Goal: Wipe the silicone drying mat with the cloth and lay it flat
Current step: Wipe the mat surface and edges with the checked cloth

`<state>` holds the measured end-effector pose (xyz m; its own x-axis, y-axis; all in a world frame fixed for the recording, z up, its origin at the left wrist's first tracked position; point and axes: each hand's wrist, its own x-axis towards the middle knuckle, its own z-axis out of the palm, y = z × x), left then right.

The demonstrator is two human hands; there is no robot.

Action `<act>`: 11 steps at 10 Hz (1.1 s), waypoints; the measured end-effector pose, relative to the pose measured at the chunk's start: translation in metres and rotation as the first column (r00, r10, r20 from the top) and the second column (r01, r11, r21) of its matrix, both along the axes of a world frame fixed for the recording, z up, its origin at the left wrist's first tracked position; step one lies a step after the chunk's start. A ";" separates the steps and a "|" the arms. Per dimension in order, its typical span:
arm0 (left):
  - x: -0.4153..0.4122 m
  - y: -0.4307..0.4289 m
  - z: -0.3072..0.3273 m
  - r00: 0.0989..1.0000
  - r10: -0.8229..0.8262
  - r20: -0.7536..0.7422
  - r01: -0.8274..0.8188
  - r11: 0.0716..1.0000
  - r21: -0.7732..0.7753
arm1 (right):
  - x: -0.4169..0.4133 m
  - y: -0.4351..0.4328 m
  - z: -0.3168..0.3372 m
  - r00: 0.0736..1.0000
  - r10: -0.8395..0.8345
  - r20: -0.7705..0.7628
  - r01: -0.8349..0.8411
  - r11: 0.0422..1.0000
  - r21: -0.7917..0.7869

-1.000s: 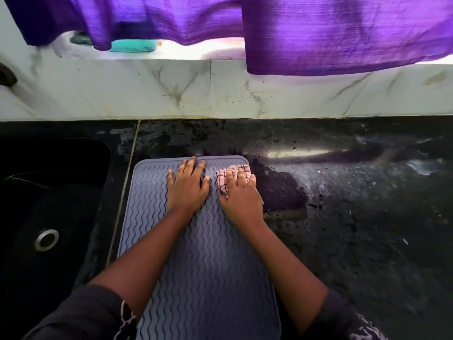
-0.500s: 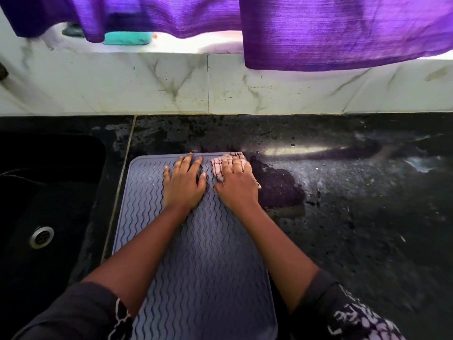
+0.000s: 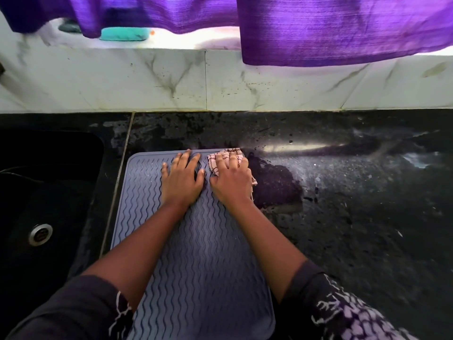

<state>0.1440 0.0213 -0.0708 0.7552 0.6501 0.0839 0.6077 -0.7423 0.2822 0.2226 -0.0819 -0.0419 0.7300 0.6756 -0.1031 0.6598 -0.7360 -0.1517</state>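
Note:
A grey silicone drying mat (image 3: 203,261) with wavy ridges lies flat on the black counter, its long side running away from me. My left hand (image 3: 182,179) rests palm down on the mat's far end, fingers spread, holding nothing. Beside it my right hand (image 3: 231,179) presses a pink checked cloth (image 3: 217,161) onto the mat's far right corner. Most of the cloth is hidden under the hand; one end sticks out past the mat's right edge.
A dark sink (image 3: 46,192) with a metal drain (image 3: 40,234) lies left of the mat. The wet black counter (image 3: 343,192) stretches right. A marble backsplash (image 3: 171,79) stands behind, with purple curtains (image 3: 331,28) hanging over the sill and a teal object (image 3: 125,34) on it.
Both hands have slid away from me along the mat toward its far edge. The cloth under my right hand now reaches the far right corner.

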 end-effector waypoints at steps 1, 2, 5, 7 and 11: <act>0.000 0.000 -0.001 1.000 -0.001 0.001 0.001 1.000 -0.003 | -0.005 -0.011 0.001 0.999 0.013 0.031 -0.013 1.000 0.003; 0.000 0.001 -0.001 1.000 -0.003 -0.001 0.003 1.000 0.000 | -0.036 -0.038 0.011 0.998 0.027 -0.052 -0.027 1.000 -0.009; 0.000 0.002 0.000 1.000 -0.005 -0.003 0.005 1.000 -0.005 | -0.018 -0.028 0.019 0.996 -0.035 -0.078 0.042 0.996 0.083; 0.001 0.002 -0.002 1.000 -0.001 -0.003 0.001 1.000 0.001 | -0.011 -0.023 -0.008 1.000 -0.009 -0.013 0.010 0.997 0.079; -0.001 0.001 0.000 1.000 -0.010 0.015 0.010 1.000 -0.002 | -0.049 -0.060 0.022 0.989 -0.001 -0.149 0.011 0.997 0.072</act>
